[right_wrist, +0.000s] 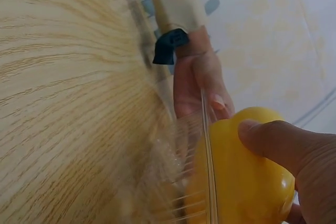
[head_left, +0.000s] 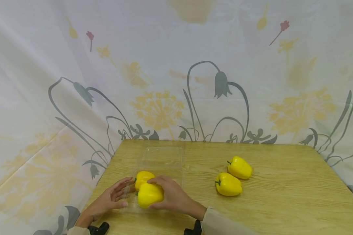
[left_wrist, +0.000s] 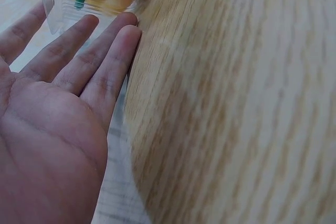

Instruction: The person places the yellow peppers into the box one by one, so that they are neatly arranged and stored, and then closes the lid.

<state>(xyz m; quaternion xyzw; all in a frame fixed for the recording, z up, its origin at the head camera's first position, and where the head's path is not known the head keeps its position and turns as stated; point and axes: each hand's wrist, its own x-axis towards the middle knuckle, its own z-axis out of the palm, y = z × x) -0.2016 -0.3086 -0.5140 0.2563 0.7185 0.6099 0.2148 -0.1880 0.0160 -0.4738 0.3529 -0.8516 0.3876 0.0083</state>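
Note:
My right hand (head_left: 176,196) grips a yellow bell pepper (head_left: 150,195) from its right side, at the clear plastic box (head_left: 176,178). The right wrist view has the thumb pressed on the held pepper (right_wrist: 247,177), partly behind the box's clear rim. Another yellow pepper (head_left: 144,179) sits in the box just behind it, its green stem toward the left. At the box's left wall is my left hand (head_left: 113,197), fingers extended and palm turned toward it. In the left wrist view those fingers (left_wrist: 113,72) are straight, their tips close to the ribbed clear wall.
Two yellow bell peppers lie close together on the wooden table (head_left: 282,195) to the right: one (head_left: 239,167) farther back, one (head_left: 228,184) nearer. The box's open clear lid (head_left: 161,157) lies toward the back edge. A flower-patterned cloth (head_left: 164,65) hangs behind and to the left.

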